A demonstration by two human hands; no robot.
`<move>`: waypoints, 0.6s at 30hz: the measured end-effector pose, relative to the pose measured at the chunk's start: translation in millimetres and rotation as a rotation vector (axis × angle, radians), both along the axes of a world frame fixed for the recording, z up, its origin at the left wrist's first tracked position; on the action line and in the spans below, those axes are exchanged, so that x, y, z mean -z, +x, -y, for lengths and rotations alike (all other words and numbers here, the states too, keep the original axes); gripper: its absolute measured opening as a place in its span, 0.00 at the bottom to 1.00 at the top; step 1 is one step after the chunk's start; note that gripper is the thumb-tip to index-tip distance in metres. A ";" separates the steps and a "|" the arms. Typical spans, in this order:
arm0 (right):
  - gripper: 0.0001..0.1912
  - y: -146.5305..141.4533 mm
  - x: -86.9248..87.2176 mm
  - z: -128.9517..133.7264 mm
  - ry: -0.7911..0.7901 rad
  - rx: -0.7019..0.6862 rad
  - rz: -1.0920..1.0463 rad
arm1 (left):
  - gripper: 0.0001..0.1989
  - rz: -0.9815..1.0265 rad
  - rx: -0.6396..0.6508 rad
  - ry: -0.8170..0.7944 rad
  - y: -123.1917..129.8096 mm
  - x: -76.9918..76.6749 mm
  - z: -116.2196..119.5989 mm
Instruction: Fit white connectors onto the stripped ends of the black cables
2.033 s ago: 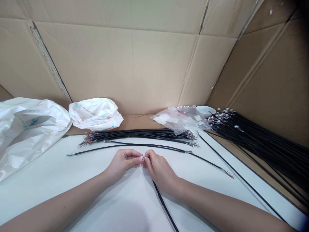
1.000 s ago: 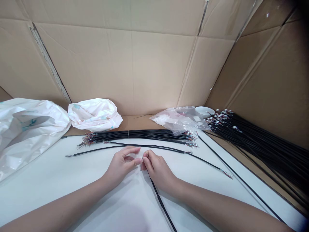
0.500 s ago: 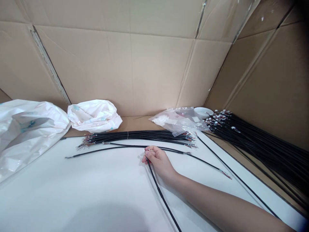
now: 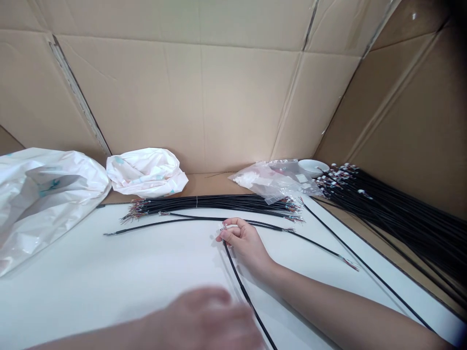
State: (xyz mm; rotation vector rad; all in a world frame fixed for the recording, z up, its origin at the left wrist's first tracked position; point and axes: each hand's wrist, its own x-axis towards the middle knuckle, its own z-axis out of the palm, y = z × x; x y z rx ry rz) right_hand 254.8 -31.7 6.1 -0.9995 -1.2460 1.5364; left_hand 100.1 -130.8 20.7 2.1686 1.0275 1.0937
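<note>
Left hand (image 4: 199, 316) has dropped away from the cable end and now sits low in view, motion-blurred; right hand (image 4: 248, 245) has stayed on it. Right fingers (image 4: 233, 232): thumb and forefinger closed in a tight pinch on the tip of a black cable (image 4: 243, 291), other fingers loosely curled behind. Left fingers are a smear, so I can't tell whether they're open or shut, or whether they hold anything.

Cable runs from the pinch toward the near edge, lying on a white table (image 4: 91, 262). The table seems to take its weight, so the pinch only has to control the tip (tip itself too small to read). A second black cable (image 4: 189, 219) arcs just beyond the right hand, with frayed wire ends out to the right. Behind it, a tied bundle of black cables (image 4: 211, 204) lies roughly along the table's far edge, probably tied to keep the lengths aligned.

Further right: a large stack of black cables (image 4: 397, 209) with small white ends, a clear plastic bag (image 4: 272, 181) of white parts and a white bowl (image 4: 313, 167). White plastic sacks (image 4: 44, 204) sit at left, against a cardboard wall (image 4: 204, 97).
</note>
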 end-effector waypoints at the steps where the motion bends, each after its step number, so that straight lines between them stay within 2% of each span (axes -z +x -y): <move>1: 0.15 0.2 -0.4 0.9 0.003 0.001 0.008 | 0.09 0.007 -0.016 0.050 0.7 -1.4 -16.1; 3: 0.16 0.7 -1.6 2.9 0.048 -0.002 0.047 | 0.12 0.025 -0.145 0.141 1.2 -3.4 -45.0; 5: 0.16 1.0 -3.6 4.8 0.130 -0.011 0.108 | 0.15 0.020 -0.245 -0.044 0.5 -3.6 -65.2; 8: 0.15 1.5 -7.0 7.2 0.203 -0.012 0.191 | 0.16 0.145 -0.175 -0.345 -0.8 -0.2 -77.2; 10: 0.15 2.1 -8.2 8.0 0.209 -0.006 0.224 | 0.14 0.269 -0.102 -0.468 -0.6 3.1 -77.8; 13: 0.13 3.1 -6.6 7.3 0.212 -0.015 0.225 | 0.12 0.411 -0.080 -0.557 0.3 7.0 -77.7; 18: 0.12 3.0 2.2 2.5 0.216 -0.059 0.132 | 0.15 0.510 -0.155 -0.666 -1.0 9.9 -82.6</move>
